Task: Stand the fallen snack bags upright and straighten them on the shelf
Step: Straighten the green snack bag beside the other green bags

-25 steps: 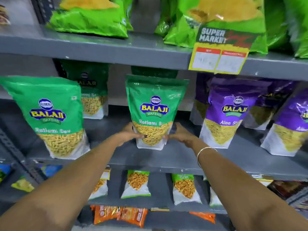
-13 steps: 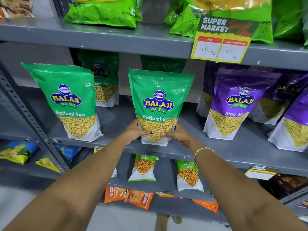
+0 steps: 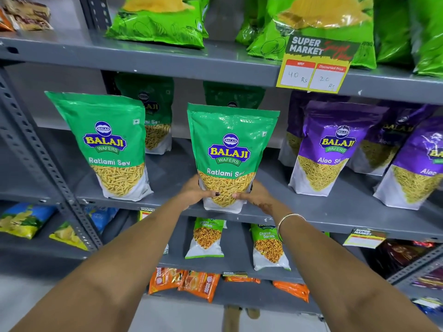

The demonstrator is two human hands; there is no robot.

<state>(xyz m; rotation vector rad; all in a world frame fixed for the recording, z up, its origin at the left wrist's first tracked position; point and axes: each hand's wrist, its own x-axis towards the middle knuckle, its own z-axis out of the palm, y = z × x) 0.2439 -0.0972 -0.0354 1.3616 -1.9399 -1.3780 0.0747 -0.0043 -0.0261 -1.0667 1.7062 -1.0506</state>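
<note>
From the head camera, the left hand [image 3: 195, 194] and right hand [image 3: 255, 196] clasp the lower corners of a green bag [image 3: 230, 156], each grip closed on it, thumbs across its clear window. The bag stands upright at the front of the grey middle shelf [image 3: 335, 212], its base on the shelf edge. It reads "BALAJI WAFERS" and "Ratlami Sev", and the window shows thin yellow strands. Left of this bag stands a second green bag [image 3: 105, 144] with the same wording and contents. Right of it stands a purple bag [image 3: 328, 147] marked "BALAJI WAFERS" and "Aloo", the rest of that word unreadable. Above and right of the held bag hangs a price tag [image 3: 316, 65]: "SUPER MARKET", "MRP 40 Rs", "Discounted Price 20 Rs". Below the held bag, small bags [image 3: 206, 238] read "Chana Garam".
</note>
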